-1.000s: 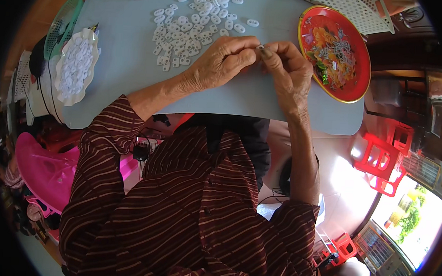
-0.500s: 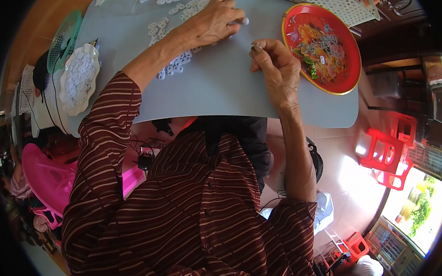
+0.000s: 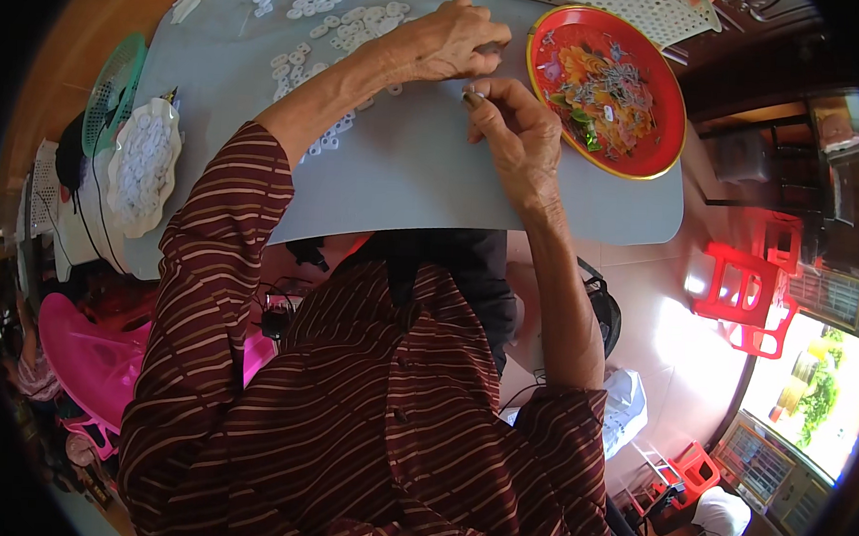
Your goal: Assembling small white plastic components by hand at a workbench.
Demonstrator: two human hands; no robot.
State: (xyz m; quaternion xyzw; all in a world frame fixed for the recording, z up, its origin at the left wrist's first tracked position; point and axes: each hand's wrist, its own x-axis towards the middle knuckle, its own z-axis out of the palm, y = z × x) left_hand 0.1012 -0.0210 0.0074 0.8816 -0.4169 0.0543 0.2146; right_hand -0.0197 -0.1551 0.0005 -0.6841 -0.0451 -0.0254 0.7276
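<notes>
My left hand point(image 3: 456, 41) reaches across above the grey table, its fingers curled inward. What they hold, if anything, is hidden behind them. Close by on the right, my right hand point(image 3: 519, 143) is raised with thumb and forefinger pinched together. A tiny item may be at their tips, too small to name. Small white plastic pieces with holes point(image 3: 368, 26) lie in loose groups beyond and under my left forearm. Just right of my right hand stands a red, gold-rimmed plate point(image 3: 657, 144), with small silvery metal parts point(image 3: 621, 90) heaped over its floral pattern.
A white scalloped dish point(image 3: 122, 211) full of white pieces sits at the table's left, beside a green mesh basket point(image 3: 101, 110). A perforated cream basket point(image 3: 651, 24) is at the back right. A pink chair point(image 3: 85, 358) and red stools point(image 3: 740, 286) stand around the table point(image 3: 385, 189).
My left hand has moved right, closer to my right hand. The small white piece seen at its fingertips is now out of sight. My right hand keeps its pinch. The whole view has shifted slightly.
</notes>
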